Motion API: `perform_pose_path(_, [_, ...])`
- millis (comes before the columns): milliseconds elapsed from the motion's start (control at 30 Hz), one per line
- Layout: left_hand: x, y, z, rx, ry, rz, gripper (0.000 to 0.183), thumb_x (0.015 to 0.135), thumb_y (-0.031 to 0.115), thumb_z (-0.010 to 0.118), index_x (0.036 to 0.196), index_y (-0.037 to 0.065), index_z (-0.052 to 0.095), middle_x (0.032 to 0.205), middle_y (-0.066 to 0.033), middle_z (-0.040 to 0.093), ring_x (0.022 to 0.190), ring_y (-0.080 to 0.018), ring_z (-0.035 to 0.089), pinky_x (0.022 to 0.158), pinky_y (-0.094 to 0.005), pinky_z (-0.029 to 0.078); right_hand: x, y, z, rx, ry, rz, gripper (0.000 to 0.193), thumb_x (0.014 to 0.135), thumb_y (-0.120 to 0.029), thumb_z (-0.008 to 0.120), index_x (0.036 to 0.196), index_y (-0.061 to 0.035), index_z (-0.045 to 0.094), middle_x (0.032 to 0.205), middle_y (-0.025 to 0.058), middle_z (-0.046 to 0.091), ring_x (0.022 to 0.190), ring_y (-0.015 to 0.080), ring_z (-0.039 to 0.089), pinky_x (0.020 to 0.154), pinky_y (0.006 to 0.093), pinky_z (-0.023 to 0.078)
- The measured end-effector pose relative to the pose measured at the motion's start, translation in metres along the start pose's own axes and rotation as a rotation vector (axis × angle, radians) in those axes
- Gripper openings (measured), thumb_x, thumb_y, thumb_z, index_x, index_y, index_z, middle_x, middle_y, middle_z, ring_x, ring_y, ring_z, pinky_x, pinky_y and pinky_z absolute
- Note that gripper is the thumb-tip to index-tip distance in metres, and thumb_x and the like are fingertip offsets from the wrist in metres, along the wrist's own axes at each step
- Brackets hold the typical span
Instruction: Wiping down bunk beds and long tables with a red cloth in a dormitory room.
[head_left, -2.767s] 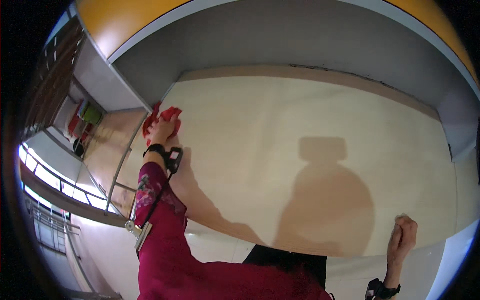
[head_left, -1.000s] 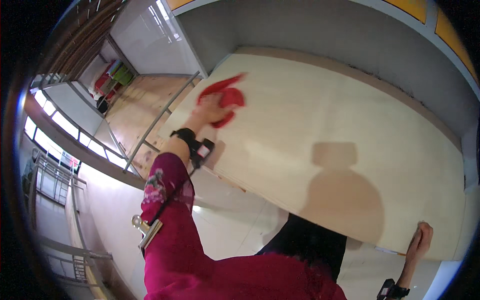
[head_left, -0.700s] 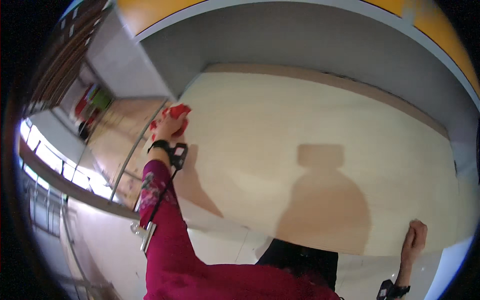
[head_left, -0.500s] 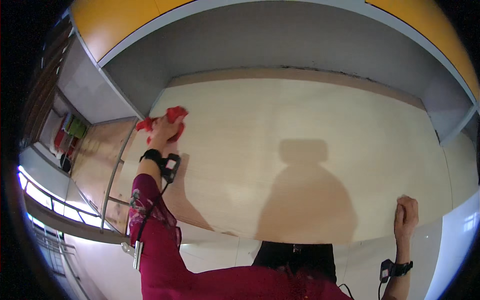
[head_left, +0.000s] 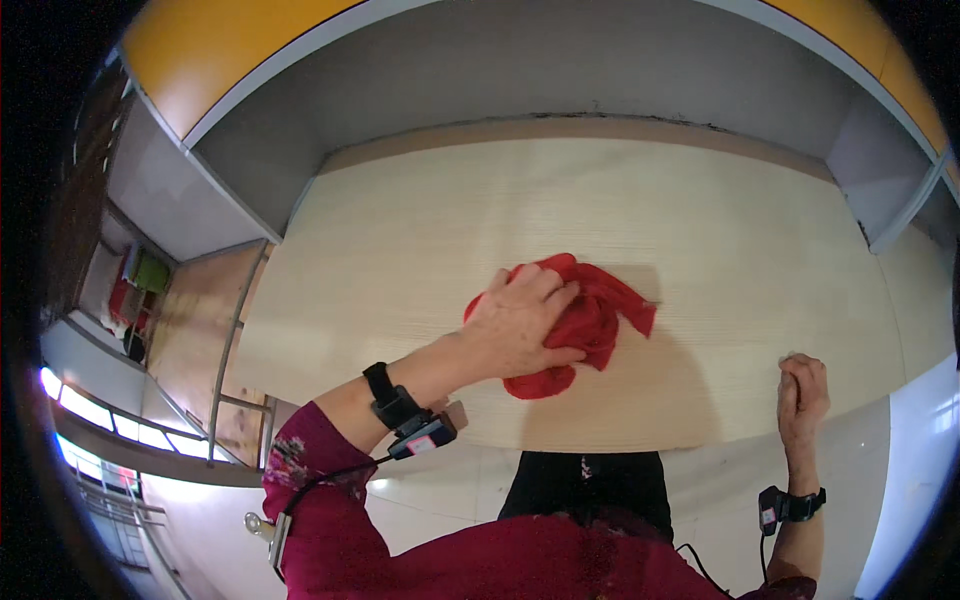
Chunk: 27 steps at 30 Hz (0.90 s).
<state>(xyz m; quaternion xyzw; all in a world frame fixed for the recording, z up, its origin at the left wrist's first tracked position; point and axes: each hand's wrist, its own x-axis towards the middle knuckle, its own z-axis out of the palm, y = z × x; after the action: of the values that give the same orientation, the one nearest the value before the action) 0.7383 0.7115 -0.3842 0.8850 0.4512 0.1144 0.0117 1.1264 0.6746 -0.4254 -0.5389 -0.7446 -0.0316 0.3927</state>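
Note:
A crumpled red cloth [head_left: 588, 322] lies bunched near the middle of the light wood-grain tabletop [head_left: 420, 220]. My left hand [head_left: 518, 318] presses down on it from the left, fingers curled over the fabric, and one loose end trails to the right. At the right front edge of the top rests my right hand [head_left: 803, 392], its fingers curled in; I see nothing held in it. Each wrist wears a black strap with a small device attached.
A grey back panel [head_left: 560, 75] and side panels enclose the tabletop, with yellow cabinet fronts [head_left: 230, 60] above. On the left stand a metal rail [head_left: 228, 350] and a wooden board [head_left: 195, 310]. A pale tiled floor [head_left: 440, 500] shows below the front edge.
My left hand has swept the red cloth from the tabletop's far left edge to its middle. The right hand stays by the front right edge, its fingers still curled.

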Motion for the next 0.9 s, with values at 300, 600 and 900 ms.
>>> perform_pose_path(300, [0.101, -0.130, 0.025, 0.223, -0.060, -0.680, 0.078, 0.080, 0.065, 0.039, 0.132, 0.008, 0.036, 0.137, -0.0110, 0.033, 0.127, -0.0277, 0.030, 0.099, -0.0552, 0.026, 0.005, -0.013, -0.003, -0.044, 0.040, -0.010, 0.010, 0.076, 0.004, 0.055, 0.083, -0.0025, 0.058, 0.087, 0.0115, 0.060, 0.082, 0.0265, 0.056, 0.072, 0.0333, 0.046])
perform_pose_path(600, [0.123, 0.037, 0.050, 0.012, -0.043, 0.041, 0.070, 0.080, 0.056, 0.048, 0.129, 0.007, 0.040, 0.134, -0.0153, 0.038, 0.125, -0.0298, 0.035, 0.097, -0.0487, 0.030, 0.002, -0.009, 0.000, 0.009, 0.035, -0.004, 0.009, 0.075, 0.002, 0.056, 0.081, -0.0028, 0.059, 0.086, 0.0100, 0.060, 0.080, 0.0263, 0.056, 0.071, 0.0334, 0.046])
perform_pose_path(900, [0.001, -0.070, 0.019, 0.064, 0.058, -0.242, 0.068, 0.075, 0.056, 0.055, 0.123, 0.008, 0.047, 0.126, -0.0137, 0.046, 0.119, -0.0323, 0.041, 0.096, -0.0475, 0.033, 0.004, -0.007, -0.001, -0.064, 0.041, -0.043, 0.011, 0.074, 0.004, 0.056, 0.082, -0.0038, 0.059, 0.085, 0.0091, 0.059, 0.078, 0.0250, 0.055, 0.068, 0.0324, 0.045])
